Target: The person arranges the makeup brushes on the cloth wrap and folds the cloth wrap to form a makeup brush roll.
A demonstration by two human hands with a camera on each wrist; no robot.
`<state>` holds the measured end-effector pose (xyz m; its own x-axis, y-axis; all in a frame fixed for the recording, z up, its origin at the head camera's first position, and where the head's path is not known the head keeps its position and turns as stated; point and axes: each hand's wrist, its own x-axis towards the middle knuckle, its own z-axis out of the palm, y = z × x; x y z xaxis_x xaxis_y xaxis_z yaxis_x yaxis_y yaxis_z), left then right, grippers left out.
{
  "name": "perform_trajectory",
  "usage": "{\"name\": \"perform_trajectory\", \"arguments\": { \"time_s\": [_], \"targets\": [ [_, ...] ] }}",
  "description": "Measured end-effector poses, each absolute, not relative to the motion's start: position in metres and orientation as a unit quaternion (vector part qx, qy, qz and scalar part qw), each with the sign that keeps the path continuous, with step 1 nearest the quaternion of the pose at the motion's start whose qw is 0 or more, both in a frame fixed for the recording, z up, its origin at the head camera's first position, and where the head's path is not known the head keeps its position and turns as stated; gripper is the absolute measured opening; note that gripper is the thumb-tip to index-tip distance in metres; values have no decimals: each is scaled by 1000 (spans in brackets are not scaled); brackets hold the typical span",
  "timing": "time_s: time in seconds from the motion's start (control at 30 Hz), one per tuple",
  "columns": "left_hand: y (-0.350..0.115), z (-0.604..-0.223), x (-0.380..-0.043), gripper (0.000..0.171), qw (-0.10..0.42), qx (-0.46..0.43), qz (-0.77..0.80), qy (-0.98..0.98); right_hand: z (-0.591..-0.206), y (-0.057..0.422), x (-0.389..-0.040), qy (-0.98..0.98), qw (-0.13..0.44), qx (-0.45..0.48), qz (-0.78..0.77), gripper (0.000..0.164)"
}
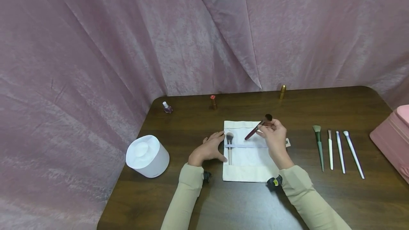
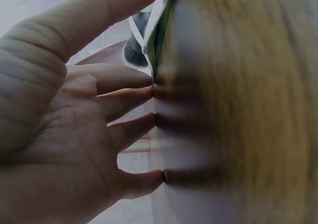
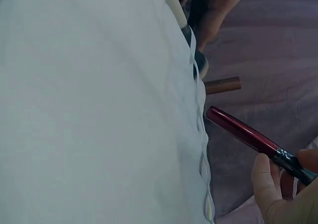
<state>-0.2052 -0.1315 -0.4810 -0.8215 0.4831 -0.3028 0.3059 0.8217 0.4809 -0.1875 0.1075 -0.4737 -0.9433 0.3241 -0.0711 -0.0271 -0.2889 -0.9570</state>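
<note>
A white cloth brush roll [image 1: 250, 174] lies unfolded on the table, with a thin lavender band [image 1: 247, 146] across it. One makeup brush [image 1: 229, 139] with dark bristles is tucked under the band at the left side. My left hand [image 1: 208, 150] rests at the roll's left edge, thumb and fingers spread; its fingertips meet the tabletop in the left wrist view. Above the roll, my right hand [image 1: 276, 140] pinches a dark red makeup brush [image 3: 243, 130] near its ferrule. That brush is tilted, bristles up and handle end pointing down-left towards the band.
To the right lie a green brush [image 1: 319, 148] and several pale-handled brushes [image 1: 340, 152], beside a pink bag [image 1: 391, 141]. A white round container [image 1: 150, 159] stands at left. Along the back are a nail polish bottle [image 1: 167, 108], a lipstick [image 1: 213, 103] and a gold tube [image 1: 282, 91].
</note>
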Motion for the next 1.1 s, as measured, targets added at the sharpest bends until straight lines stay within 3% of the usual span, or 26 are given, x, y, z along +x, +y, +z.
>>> {"name": "perform_trajectory", "arguments": {
  "time_s": [0.53, 1.1],
  "targets": [
    [-132, -482, -205, 99, 213, 205, 204, 933, -474, 108, -190, -654, 3, -120, 747, 33],
    [-132, -483, -206, 98, 206, 207, 209, 933, -464, 95, -211, -734, -62, -51, 675, 28]
  ]
}}
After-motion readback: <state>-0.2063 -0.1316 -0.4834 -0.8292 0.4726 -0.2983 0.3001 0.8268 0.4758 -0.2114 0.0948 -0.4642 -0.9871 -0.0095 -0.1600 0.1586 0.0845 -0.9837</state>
